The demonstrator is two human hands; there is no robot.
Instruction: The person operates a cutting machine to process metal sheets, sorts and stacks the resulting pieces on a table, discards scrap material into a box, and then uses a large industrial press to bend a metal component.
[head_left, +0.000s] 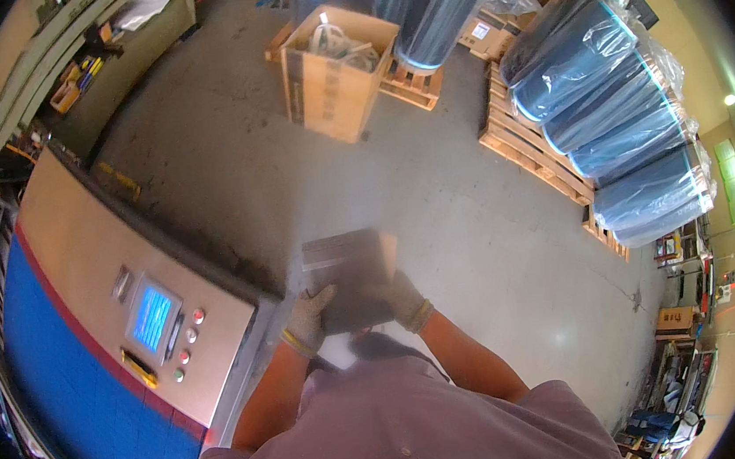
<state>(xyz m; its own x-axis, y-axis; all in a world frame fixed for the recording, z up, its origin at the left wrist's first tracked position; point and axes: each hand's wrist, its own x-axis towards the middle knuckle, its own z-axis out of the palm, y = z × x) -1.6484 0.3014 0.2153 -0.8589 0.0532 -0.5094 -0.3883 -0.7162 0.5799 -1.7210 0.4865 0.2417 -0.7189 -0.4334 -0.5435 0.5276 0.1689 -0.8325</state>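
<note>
A dark grey rectangular piece (350, 275), flat-faced with a tan patch by its upper right corner, is held in front of my body. Motion blur hides whether it is one block or a stack of sheets. My left hand (308, 317), in a pale glove with a yellow cuff, grips its left edge, thumb on the near face. On the opposite edge, my right hand (405, 302) in a matching glove is closed against the piece, its fingers partly blurred.
To the left stands a machine with a beige control panel (65, 214), a lit screen (153, 319), push buttons and a yellow-handled cutter (139, 368). Ahead is an open cardboard box (328, 96). Dark plastic-wrapped rolls (581, 54) stand on wooden pallets (533, 156) at the right.
</note>
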